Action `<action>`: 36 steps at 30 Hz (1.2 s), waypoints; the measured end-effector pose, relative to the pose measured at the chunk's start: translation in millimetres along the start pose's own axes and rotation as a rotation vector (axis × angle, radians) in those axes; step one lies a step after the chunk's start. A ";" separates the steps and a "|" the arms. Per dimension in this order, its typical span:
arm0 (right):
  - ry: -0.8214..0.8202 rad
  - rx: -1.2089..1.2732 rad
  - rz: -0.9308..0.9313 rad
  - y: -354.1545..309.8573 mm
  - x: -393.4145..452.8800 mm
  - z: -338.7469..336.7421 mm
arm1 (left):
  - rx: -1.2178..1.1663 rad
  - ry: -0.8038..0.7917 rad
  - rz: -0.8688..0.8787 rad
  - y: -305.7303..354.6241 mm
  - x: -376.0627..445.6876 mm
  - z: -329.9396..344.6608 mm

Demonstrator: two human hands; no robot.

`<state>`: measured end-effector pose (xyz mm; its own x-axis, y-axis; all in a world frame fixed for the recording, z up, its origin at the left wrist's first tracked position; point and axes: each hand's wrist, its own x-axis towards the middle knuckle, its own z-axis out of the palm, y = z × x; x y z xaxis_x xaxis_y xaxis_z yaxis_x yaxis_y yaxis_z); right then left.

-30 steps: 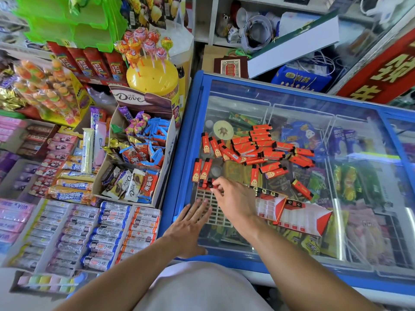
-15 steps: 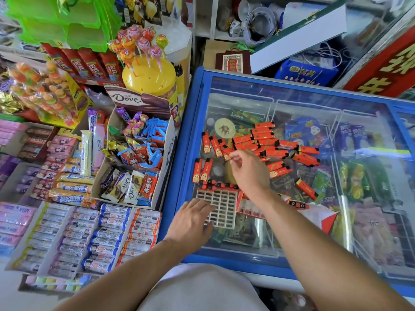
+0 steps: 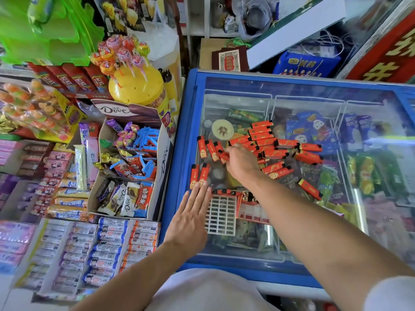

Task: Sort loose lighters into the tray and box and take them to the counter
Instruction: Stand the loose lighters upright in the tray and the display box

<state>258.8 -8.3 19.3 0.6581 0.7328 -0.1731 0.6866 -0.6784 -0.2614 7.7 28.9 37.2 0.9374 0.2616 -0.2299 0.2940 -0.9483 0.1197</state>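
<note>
Freezer glass bears lighters; right hand pinches one, left hand flat beside tray.

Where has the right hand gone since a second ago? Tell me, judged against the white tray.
Yes. The right hand has moved away from the white tray's top edge, out to the pile of loose lighters beyond it.

The freezer lid lies bare along its far strip and near edge, so a hand could pass there; its middle is crowded by the loose lighters, with the right hand among them. The left hand lies flat beside the white tray, closing its left side; the red box touches its right; the Dove carton walls the lid's left edge.
</note>
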 end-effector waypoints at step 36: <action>0.087 0.092 -0.150 -45.0 -139.3 -23.9 | -0.175 -0.289 0.024 -20.0 -36.1 51.9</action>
<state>143.7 -81.1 77.8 0.5773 0.8153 -0.0443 0.7505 -0.5512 -0.3646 -41.8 29.1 -7.0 0.8603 0.1540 -0.4860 0.3234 -0.9018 0.2868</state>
